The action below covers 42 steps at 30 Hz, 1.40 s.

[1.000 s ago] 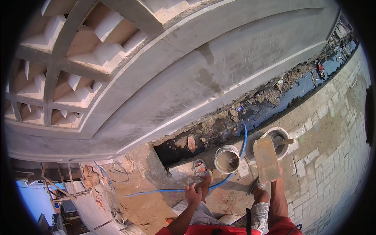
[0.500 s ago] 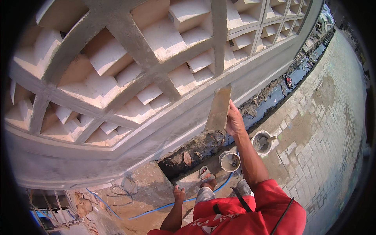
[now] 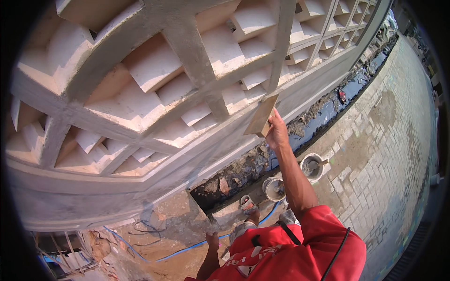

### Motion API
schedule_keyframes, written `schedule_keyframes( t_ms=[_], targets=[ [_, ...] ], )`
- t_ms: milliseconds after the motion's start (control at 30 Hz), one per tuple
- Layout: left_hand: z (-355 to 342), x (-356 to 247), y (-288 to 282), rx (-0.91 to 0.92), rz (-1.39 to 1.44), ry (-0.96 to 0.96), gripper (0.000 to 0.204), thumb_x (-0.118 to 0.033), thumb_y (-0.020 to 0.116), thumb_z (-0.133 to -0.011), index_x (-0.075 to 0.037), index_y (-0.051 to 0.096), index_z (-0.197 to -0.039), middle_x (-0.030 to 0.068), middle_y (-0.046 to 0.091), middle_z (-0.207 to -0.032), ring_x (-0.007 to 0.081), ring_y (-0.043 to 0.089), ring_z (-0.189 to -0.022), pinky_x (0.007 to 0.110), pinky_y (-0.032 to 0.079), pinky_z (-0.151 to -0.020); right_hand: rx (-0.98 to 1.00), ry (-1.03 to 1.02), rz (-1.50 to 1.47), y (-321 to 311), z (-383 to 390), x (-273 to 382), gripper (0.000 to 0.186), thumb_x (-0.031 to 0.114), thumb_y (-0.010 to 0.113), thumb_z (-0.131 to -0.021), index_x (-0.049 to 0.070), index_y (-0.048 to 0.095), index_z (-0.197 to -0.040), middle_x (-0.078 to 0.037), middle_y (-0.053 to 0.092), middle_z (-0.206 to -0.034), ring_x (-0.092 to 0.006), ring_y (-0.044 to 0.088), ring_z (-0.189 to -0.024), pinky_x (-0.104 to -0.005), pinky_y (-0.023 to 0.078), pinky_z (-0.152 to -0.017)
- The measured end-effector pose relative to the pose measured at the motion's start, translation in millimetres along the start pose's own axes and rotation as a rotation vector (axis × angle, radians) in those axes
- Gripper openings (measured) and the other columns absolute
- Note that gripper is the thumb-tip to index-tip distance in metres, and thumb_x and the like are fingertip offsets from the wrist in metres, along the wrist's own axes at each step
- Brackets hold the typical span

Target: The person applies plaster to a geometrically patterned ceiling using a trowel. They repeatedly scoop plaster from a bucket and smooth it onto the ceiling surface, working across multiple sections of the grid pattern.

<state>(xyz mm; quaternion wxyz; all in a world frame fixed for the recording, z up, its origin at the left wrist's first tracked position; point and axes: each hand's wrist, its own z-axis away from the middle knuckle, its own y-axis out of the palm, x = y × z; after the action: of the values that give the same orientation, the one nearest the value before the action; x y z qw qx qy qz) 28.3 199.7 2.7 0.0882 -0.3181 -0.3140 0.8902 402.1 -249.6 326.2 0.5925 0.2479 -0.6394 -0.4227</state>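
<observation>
My right hand is closed around a flat, rectangular plastering float, gripping it on the side away from the wall. The float is tilted, its board beside the smooth grey lower band of the wall; whether it touches the plaster I cannot tell. Low at my side hangs my left hand, its fingers loosely bent and slightly apart, with nothing visible in them. It is nearest to a blue hose on the ground.
An open drainage trench with dark water and rubble runs along the wall's foot. Beside it stand a white bucket and a second bucket holding a tool. Block paving spreads to the right. Thin rods stick up at lower left.
The float has tilted and turned in my right hand, which has shifted slightly up and left. My left hand has dropped a little lower. The view has shifted along the wall.
</observation>
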Motion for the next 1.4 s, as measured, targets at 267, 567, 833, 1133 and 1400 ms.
schedule_keyframes(
  t_ms=[267, 567, 833, 1133, 1400],
  targets=[
    [-17, -13, 5, -0.018, 0.026, 0.191, 0.021, -0.012, 0.059, -0.075, -0.004, 0.049, -0.092, 0.0075, 0.051, -0.074, 0.0166, 0.050, -0.052, 0.032, 0.041, -0.039, -0.117, -0.034, 0.095, 9, -13, -9, 0.056, 0.003, 0.054, -0.083, 0.001, 0.031, -0.135, -0.008, 0.054, -0.112, -0.0145, 0.058, -0.094, -0.0315, 0.054, -0.072],
    [-32, -12, -24, -0.017, 0.104, 0.125, 0.025, -0.010, 0.060, -0.077, -0.008, 0.051, -0.100, 0.0061, 0.052, -0.071, 0.0162, 0.048, -0.045, 0.028, 0.038, -0.036, -0.218, -0.058, 0.253, 57, -5, -57, 0.058, 0.003, 0.055, -0.082, -0.002, 0.030, -0.135, -0.008, 0.057, -0.104, -0.0106, 0.060, -0.076, -0.0247, 0.054, -0.056],
    [-9, -33, -32, 0.024, 0.199, 0.100, 0.029, -0.009, 0.060, -0.076, -0.008, 0.052, -0.104, 0.0059, 0.051, -0.078, 0.0181, 0.050, -0.047, 0.031, 0.041, -0.038, -0.186, -0.137, 0.092, 26, 18, -24, 0.054, 0.003, 0.054, -0.082, -0.003, 0.035, -0.132, -0.011, 0.055, -0.111, -0.0160, 0.058, -0.094, -0.0284, 0.052, -0.076],
    [-5, -39, -34, 0.155, 0.093, 0.267, 0.032, -0.011, 0.062, -0.075, -0.007, 0.052, -0.105, 0.0093, 0.052, -0.090, 0.0196, 0.053, -0.054, 0.031, 0.044, -0.041, -0.148, -0.115, 0.148, 12, -25, 1, 0.052, 0.002, 0.052, -0.083, -0.004, 0.034, -0.132, -0.009, 0.059, -0.105, -0.0117, 0.062, -0.080, -0.0208, 0.053, -0.064],
    [-28, -17, -39, 0.145, 0.147, 0.036, 0.030, -0.011, 0.061, -0.076, -0.007, 0.051, -0.104, 0.0088, 0.054, -0.095, 0.0207, 0.054, -0.059, 0.030, 0.045, -0.044, -0.159, 0.044, 0.203, 51, 15, -63, 0.057, 0.004, 0.056, -0.081, -0.003, 0.033, -0.133, -0.008, 0.056, -0.105, -0.0127, 0.058, -0.083, -0.0287, 0.053, -0.062]
  ],
)
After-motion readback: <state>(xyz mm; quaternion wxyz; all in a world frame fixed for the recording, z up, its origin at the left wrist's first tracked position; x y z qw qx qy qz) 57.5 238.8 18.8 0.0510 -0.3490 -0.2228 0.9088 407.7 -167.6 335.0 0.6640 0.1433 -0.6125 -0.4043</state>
